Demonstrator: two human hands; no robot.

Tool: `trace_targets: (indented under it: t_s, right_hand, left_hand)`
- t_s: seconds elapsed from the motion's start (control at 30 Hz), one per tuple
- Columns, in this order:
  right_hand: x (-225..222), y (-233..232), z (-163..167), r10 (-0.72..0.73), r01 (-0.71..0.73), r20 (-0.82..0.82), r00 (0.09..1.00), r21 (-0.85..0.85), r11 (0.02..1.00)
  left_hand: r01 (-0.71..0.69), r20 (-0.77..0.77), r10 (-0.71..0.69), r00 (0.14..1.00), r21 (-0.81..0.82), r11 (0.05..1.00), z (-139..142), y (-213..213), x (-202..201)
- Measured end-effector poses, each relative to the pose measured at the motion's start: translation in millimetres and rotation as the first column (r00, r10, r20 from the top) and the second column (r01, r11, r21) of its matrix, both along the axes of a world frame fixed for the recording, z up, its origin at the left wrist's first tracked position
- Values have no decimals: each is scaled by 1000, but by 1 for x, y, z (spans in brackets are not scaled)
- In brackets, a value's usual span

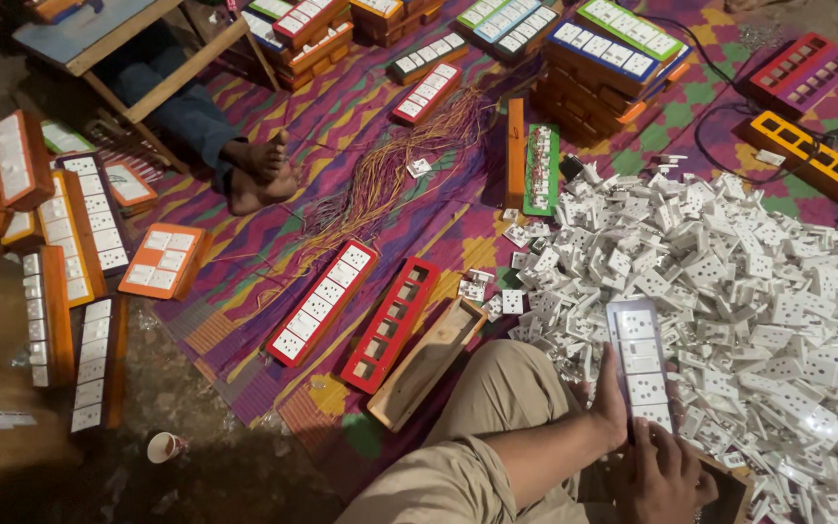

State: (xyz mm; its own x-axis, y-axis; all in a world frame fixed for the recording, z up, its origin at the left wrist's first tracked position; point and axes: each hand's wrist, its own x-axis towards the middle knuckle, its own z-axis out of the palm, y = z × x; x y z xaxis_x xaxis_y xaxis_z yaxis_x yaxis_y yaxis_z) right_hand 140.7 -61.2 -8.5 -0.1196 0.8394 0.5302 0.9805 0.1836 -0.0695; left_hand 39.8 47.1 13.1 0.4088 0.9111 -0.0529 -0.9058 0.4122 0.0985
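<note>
I hold a long panel (639,361) fitted with several white sockets, upright over my knee. My left hand (611,406) grips its left edge, thumb along the side. My right hand (669,475) holds its lower end, fingers on the bottom socket. A large heap of loose white sockets (758,281) lies just right of the panel on the patterned mat (273,107). A wooden box (729,497) is partly hidden under my right hand.
Left of my knee lie an open wooden box (426,364), an empty red frame (390,325) and a red panel with sockets (322,301). Coloured wires (390,165) trail across the mat. Another person's bare feet (259,175), orange boards (164,260) and a paper cup (162,446) are at left.
</note>
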Motion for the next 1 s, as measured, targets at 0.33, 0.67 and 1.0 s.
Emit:
trace_targets:
  t_s: [0.33, 0.67, 1.0]
  right_hand:
    - [6, -5, -1, -81, 76, -138, 987, -41, 996]
    - [18, 15, 0, 280, -271, -277, 919, 70, 960]
    - [7, 23, -6, 249, -219, -224, 942, 149, 964]
  left_hand:
    - [65, 63, -72, 995, 114, 991, 7, 5, -3]
    - [92, 0, -93, 996, 113, 989, -3, 5, -3]
    - [78, -27, -76, 997, 67, 995, -10, 11, -1]
